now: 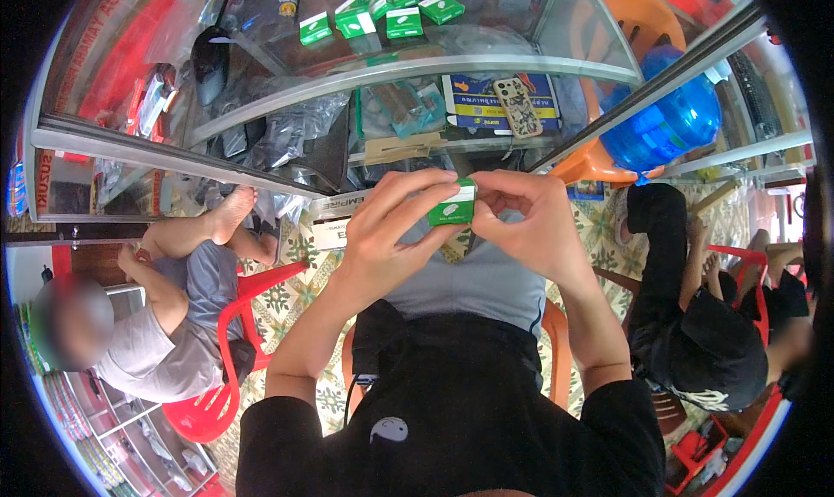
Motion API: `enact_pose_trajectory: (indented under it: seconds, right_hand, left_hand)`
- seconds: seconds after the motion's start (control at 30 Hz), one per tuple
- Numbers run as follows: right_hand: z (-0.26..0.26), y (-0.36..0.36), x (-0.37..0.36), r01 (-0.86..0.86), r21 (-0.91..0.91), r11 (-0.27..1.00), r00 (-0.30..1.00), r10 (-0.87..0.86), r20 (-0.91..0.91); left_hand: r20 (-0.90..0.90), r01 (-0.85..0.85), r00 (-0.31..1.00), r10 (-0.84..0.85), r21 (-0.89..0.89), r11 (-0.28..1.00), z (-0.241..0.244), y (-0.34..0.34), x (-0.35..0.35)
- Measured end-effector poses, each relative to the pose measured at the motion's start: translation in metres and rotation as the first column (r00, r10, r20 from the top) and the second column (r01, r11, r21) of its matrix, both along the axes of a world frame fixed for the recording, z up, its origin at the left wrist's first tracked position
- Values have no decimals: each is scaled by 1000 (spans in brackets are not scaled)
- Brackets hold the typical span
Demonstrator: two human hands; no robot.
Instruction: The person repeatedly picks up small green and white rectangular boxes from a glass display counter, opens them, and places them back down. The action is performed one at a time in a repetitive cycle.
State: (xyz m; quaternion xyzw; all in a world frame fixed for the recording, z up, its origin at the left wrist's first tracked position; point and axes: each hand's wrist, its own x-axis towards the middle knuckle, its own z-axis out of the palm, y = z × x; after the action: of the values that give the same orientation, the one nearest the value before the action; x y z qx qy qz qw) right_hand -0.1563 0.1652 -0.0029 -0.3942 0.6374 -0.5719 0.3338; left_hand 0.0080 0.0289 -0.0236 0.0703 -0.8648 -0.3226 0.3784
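A small green-and-white cardboard box (454,205) is held above my lap, its printed face turned up. My left hand (397,220) grips it from the left, fingers over the far edge and thumb at the near side. At its right end, my right hand (528,220) has its thumb and index finger against the box's edge; what those fingertips pinch is partly hidden. Several matching boxes (404,22) lie loosely grouped on the glass top of the display case (417,67) in front of me.
A patterned phone (519,108) lies on a printed box inside the case. To the right, a blue water bottle (664,112) rests on an orange chair (589,161). Seated people flank me, one on a red chair (228,340). Printed cartons (330,235) stand beyond my left hand.
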Motion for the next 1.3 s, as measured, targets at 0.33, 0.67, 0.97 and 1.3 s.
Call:
enact_pose_trajectory:
  seconds: [0.33,0.67,0.97,1.3]
  right_hand:
    - [0,6,-5,55,-9,998,998,-54,40]
    - [-1,8,-7,-33,-165,986,968,72,241]
    - [-1,4,-7,-159,-264,951,939,63,-339]
    - [9,10,-6,-215,-256,943,842,46,-538]
  left_hand:
    - [-25,89,996,-87,467,880,-8,4,4]
    - [-199,275,961,-190,735,620,-13,4,6]
    - [-103,227,962,-255,820,525,-18,5,15]
    - [-214,304,953,-216,647,699,-28,8,16]
